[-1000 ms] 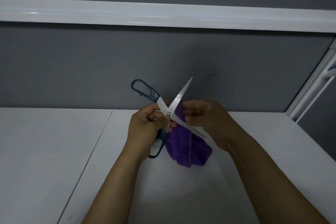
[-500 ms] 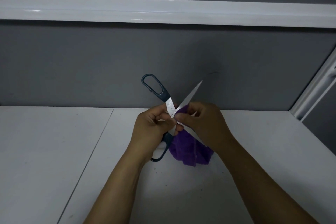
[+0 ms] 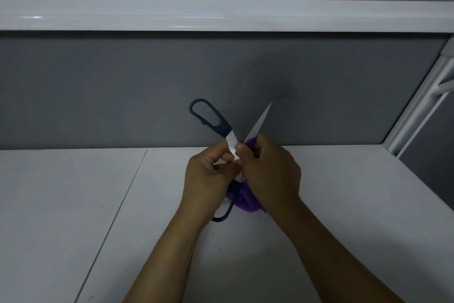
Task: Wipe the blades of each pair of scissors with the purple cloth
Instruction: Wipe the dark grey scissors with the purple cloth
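Observation:
One pair of scissors [image 3: 216, 122] with dark blue-grey handles is held spread open above the white table. My left hand [image 3: 208, 179] grips it near the pivot; one handle loop sticks up to the upper left, the other hangs below my hand. One bare blade [image 3: 260, 123] points up to the right. My right hand [image 3: 270, 172] holds the purple cloth [image 3: 245, 202] bunched round the other blade, right beside the pivot. That blade is hidden by the cloth and my fingers. The cloth hangs down under my right hand.
The white table [image 3: 73, 204] has a seam running down its left part. A grey partition wall [image 3: 122, 81] stands behind, topped by a white rail [image 3: 221, 15]. A white post [image 3: 422, 106] slants at the right corner. No other scissors are in view.
My right hand with the cloth has slid along the lower blade from its outer part up to the pivot. The scissors have tilted slightly, the upper handle rising.

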